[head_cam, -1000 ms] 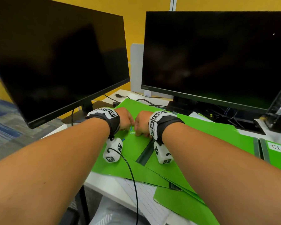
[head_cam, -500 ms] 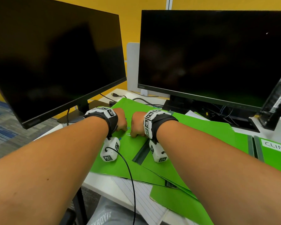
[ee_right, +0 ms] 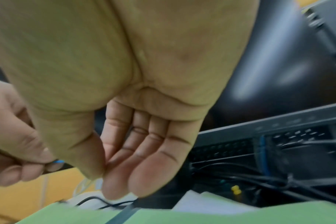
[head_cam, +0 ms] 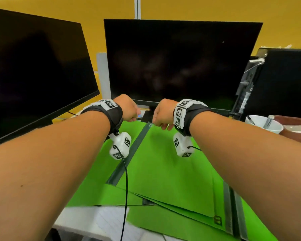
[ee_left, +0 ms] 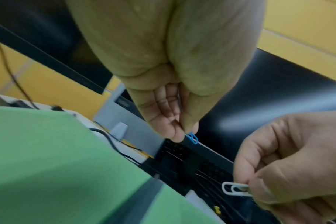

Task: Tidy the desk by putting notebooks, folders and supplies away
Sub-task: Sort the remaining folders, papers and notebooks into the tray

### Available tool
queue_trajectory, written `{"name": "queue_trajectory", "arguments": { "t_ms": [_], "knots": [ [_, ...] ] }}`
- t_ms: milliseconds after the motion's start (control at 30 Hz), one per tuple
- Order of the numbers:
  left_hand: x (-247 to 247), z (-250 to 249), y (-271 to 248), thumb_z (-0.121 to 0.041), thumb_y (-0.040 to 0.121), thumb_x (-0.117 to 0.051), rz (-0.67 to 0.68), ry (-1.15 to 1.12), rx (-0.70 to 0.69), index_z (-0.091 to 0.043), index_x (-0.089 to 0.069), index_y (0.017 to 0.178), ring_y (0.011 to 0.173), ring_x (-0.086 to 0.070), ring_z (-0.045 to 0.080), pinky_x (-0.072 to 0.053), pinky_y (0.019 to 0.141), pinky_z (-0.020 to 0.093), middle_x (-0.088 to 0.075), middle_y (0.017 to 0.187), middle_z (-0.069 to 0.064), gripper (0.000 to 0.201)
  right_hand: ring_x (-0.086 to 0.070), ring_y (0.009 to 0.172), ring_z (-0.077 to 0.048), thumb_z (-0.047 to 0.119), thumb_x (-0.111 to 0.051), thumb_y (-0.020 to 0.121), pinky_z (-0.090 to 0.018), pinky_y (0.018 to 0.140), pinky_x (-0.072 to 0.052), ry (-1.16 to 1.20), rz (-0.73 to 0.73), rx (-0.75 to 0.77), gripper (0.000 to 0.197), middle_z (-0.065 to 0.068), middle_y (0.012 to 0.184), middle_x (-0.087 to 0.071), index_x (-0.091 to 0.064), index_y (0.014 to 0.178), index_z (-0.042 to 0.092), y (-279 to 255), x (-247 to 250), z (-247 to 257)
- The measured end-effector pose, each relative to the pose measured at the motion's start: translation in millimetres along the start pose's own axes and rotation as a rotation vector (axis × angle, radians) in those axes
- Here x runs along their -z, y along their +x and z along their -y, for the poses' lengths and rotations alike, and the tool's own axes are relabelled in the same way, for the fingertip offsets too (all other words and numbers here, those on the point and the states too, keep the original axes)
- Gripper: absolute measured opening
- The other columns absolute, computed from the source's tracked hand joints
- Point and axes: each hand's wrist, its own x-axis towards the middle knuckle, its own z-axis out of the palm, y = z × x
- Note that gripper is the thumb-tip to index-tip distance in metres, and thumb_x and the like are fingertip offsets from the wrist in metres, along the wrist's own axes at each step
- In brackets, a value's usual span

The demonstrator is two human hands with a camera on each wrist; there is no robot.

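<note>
1. A blue clip point(ee_left: 192, 137) is pinched between the thumb and fingertips of the left hand point(head_cam: 129, 108). Only its rounded end shows below the fingertips, pointing down and toward the right hand; the rest is hidden in the pinch.
2. A white clip point(ee_left: 234, 189) is pinched by the right hand point(head_cam: 163, 113) between thumb and forefinger. Its long axis lies roughly level, with the looped end pointing toward the left hand. The other fingers are curled in loosely.
3. Both clips are held in the air above the green folders point(head_cam: 167, 167), in front of the monitors point(head_cam: 181, 63). The hands are close together but apart, and the clips do not touch.
4. The relation that matters is judged to be the white cup point(head_cam: 264, 124), which stands on the desk well to the right, beyond the right wrist. The right hand is the nearer one. Pens or the like already stand in the cup, so it is a likely home for the clips, though this cannot be confirmed.
5. The clips are thin bent wire, smooth and light; the blue one looks plastic-coated and smaller. A firm pinch is judged necessary, since so small a thing slips easily.
6. The folders are flat matt card with dark grey spine strips, overlapping loosely. Lined paper point(head_cam: 109, 221) lies under their near edge.
</note>
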Motion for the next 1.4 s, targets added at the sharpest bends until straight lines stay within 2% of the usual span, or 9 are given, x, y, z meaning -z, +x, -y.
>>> {"name": "queue_trajectory", "arguments": {
  "t_ms": [400,533,600,767,933,1100,1200,1300,1400],
  "knots": [
    [-130,-171,17,-0.01,0.086,-0.078,0.125,-0.155,-0.38,-0.011,-0.079,0.085,0.066,-0.071,0.015,-0.063,0.071,0.028,-0.075,0.074,0.007,0.002,-0.078,0.081,-0.035,0.007,-0.066,0.082,-0.056,0.077,-0.063,0.086,-0.248,-0.426,0.02,-0.019,0.079,-0.077,-0.077,0.095,-0.004,-121,93,-206],
    [-175,-223,7,-0.003,0.085,-0.077,0.187,-0.205,-0.493,-0.008,-0.077,0.083,0.058,-0.067,0.013,-0.055,0.051,0.017,-0.072,0.069,0.008,0.005,-0.073,0.068,-0.021,0.019,-0.073,0.088,-0.025,0.051,-0.06,0.055,-0.371,-0.574,0.011,-0.004,0.079,-0.075,-0.076,0.095,0.011,-172,111,-263],
    [-199,-248,3,-0.003,0.084,-0.075,0.227,-0.197,-0.537,-0.01,-0.078,0.082,0.061,-0.069,0.016,-0.06,0.058,0.023,-0.072,0.067,0.007,0.008,-0.068,0.065,-0.016,0.024,-0.074,0.088,-0.025,0.048,-0.055,0.044,-0.419,-0.632,0.009,-0.002,0.082,-0.073,-0.073,0.095,0.02,-192,116,-285],
    [-246,-296,-11,-0.002,0.081,-0.071,0.319,-0.207,-0.634,-0.018,-0.076,0.071,0.07,-0.076,0.019,-0.064,0.076,0.036,-0.074,0.065,0.004,0.02,-0.078,0.082,-0.033,0.008,-0.071,0.085,-0.05,0.081,-0.064,0.062,-0.406,-0.785,0.013,-0.016,0.08,-0.078,-0.078,0.09,0.0,-228,109,-329],
    [-284,-330,-31,-0.001,0.08,-0.071,0.393,-0.213,-0.681,-0.017,-0.075,0.069,0.073,-0.077,0.027,-0.065,0.072,0.045,-0.074,0.065,0.008,0.019,-0.078,0.072,-0.032,0.012,-0.072,0.081,-0.051,0.077,-0.064,0.027,-0.444,-0.912,0.007,-0.012,0.07,-0.076,-0.077,0.082,0.006,-249,108,-364],
    [-312,-355,-40,-0.005,0.076,-0.075,0.357,-0.154,-0.686,-0.02,-0.077,0.071,0.068,-0.072,0.014,-0.064,0.076,0.035,-0.066,0.052,-0.015,0.016,-0.077,0.079,-0.03,0.013,-0.07,0.081,-0.046,0.08,-0.064,-0.082,-0.418,-0.949,0.01,-0.012,0.085,-0.077,-0.075,0.087,0.007,-264,104,-385],
    [-327,-366,-42,-0.009,0.081,-0.075,0.322,-0.096,-0.708,-0.021,-0.078,0.076,0.08,-0.069,0.015,-0.06,0.078,0.032,-0.072,0.076,-0.011,0.013,-0.077,0.076,-0.027,0.014,-0.071,0.084,-0.045,0.077,-0.065,-0.026,-0.422,-0.958,0.013,-0.01,0.082,-0.078,-0.077,0.092,0.007,-269,99,-398],
    [-341,-373,-39,-0.016,0.088,-0.07,0.267,0.015,-0.713,-0.018,-0.08,0.086,0.093,-0.069,0.022,-0.059,0.085,0.035,-0.075,0.094,-0.001,0.01,-0.074,0.057,-0.016,0.013,-0.074,0.085,-0.031,0.053,-0.062,0.123,-0.472,-0.919,0.012,-0.008,0.076,-0.076,-0.073,0.094,0.005,-271,90,-402],
    [-354,-374,-33,-0.02,0.088,-0.07,0.253,0.112,-0.692,-0.019,-0.079,0.091,0.092,-0.07,0.025,-0.06,0.086,0.039,-0.075,0.094,0.0,0.01,-0.078,0.071,-0.022,0.011,-0.071,0.089,-0.039,0.068,-0.066,0.165,-0.479,-0.893,0.011,-0.01,0.08,-0.077,-0.074,0.097,0.003,-265,79,-401]
  ]
}}
